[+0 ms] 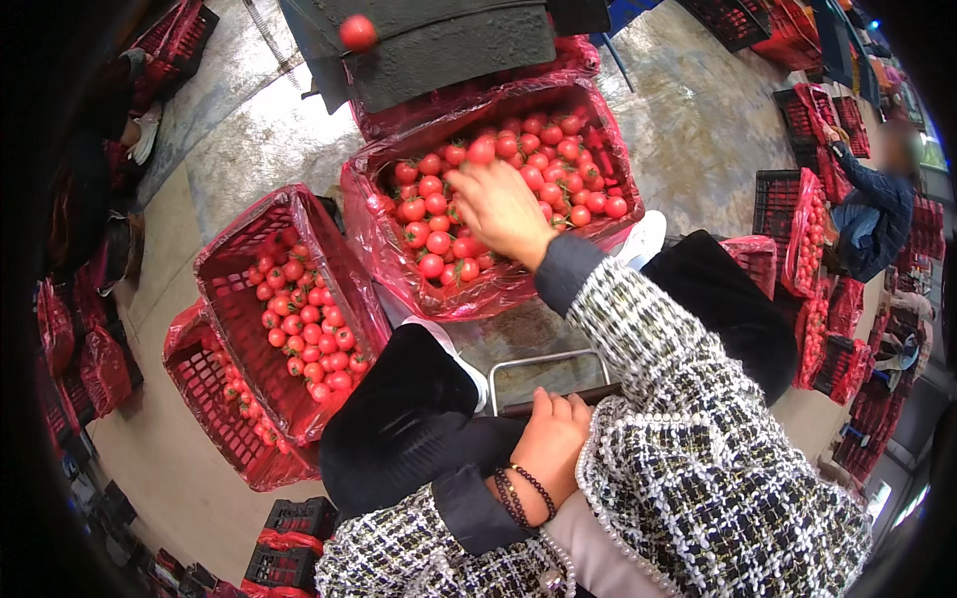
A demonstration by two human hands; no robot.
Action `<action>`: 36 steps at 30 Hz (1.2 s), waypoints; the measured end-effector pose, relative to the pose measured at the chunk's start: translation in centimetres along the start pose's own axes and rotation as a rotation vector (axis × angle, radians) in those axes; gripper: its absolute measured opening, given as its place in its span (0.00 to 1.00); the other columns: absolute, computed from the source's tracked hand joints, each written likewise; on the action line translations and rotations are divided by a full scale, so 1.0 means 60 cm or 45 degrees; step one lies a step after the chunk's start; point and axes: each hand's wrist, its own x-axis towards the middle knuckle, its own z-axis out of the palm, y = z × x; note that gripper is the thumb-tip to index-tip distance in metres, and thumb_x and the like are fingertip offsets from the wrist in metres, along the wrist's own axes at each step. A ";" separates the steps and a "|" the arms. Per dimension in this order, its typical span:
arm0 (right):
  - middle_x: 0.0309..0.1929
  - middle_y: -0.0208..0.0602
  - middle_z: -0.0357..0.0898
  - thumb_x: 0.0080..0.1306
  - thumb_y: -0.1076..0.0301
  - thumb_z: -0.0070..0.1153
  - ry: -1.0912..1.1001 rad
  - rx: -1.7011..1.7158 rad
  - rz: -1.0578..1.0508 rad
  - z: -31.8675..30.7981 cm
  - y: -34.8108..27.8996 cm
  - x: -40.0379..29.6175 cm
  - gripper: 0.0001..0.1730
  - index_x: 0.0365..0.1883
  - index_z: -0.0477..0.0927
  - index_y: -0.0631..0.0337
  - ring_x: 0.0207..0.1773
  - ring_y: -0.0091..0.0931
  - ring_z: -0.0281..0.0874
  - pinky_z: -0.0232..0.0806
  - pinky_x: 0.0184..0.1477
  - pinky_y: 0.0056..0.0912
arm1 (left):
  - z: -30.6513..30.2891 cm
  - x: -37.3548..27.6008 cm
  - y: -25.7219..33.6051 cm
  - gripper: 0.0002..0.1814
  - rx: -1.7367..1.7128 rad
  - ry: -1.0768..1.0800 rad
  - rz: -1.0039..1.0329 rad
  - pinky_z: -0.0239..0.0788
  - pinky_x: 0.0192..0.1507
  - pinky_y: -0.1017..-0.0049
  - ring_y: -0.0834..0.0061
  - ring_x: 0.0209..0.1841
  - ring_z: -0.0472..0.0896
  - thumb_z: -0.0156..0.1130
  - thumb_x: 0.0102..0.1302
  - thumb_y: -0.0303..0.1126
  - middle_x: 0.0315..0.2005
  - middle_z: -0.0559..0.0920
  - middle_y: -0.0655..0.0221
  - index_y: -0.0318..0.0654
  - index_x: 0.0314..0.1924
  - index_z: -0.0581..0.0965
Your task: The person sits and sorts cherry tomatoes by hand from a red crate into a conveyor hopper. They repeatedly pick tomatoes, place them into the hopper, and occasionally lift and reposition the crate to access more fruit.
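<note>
My right hand (502,209) reaches palm down over a crate (441,306) lined with red plastic film. Its slightly blurred fingers lie over red tomatoes (553,173); the palm is hidden, so a grip on one cannot be made out. Just past the fingertips a blurred tomato (481,149) shows. My left hand (552,430), with dark bead bracelets at the wrist, rests in my lap by the dark seat edge (561,400). Its fingers are bent and the palm is out of sight. Above the crate, a lone tomato (359,34) is on a dark sloping surface (456,63).
On the left, a tilted lined crate (247,299) of tomatoes overlaps another lined crate (224,441). A metal frame bar (549,355) stands between my knees. To the right, a person (871,209) sits beside more tomato crates (804,239). Black crates (288,538) are stacked lower left.
</note>
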 end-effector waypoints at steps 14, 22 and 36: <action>0.33 0.41 0.74 0.49 0.73 0.53 0.170 -0.121 0.233 -0.048 0.100 -0.154 0.04 0.23 0.76 0.63 0.42 0.39 0.70 0.64 0.44 0.41 | 0.003 0.009 0.007 0.18 -0.067 0.005 -0.025 0.58 0.52 0.57 0.57 0.42 0.73 0.48 0.56 0.32 0.40 0.75 0.52 0.31 0.44 0.74; 0.38 0.40 0.76 0.53 0.73 0.50 0.221 -0.271 0.233 -0.037 0.118 -0.065 0.18 0.44 0.76 0.57 0.40 0.37 0.72 0.63 0.45 0.42 | 0.004 0.008 0.010 0.19 -0.021 0.003 -0.021 0.58 0.53 0.57 0.57 0.43 0.73 0.48 0.54 0.32 0.42 0.74 0.51 0.29 0.44 0.74; 0.49 0.42 0.73 0.53 0.64 0.55 -0.112 -0.070 0.235 -0.022 -0.007 -0.068 0.20 0.46 0.75 0.56 0.50 0.40 0.71 0.66 0.49 0.44 | 0.003 0.008 0.011 0.19 0.030 -0.012 -0.031 0.58 0.52 0.56 0.54 0.43 0.73 0.48 0.55 0.33 0.42 0.74 0.49 0.29 0.43 0.74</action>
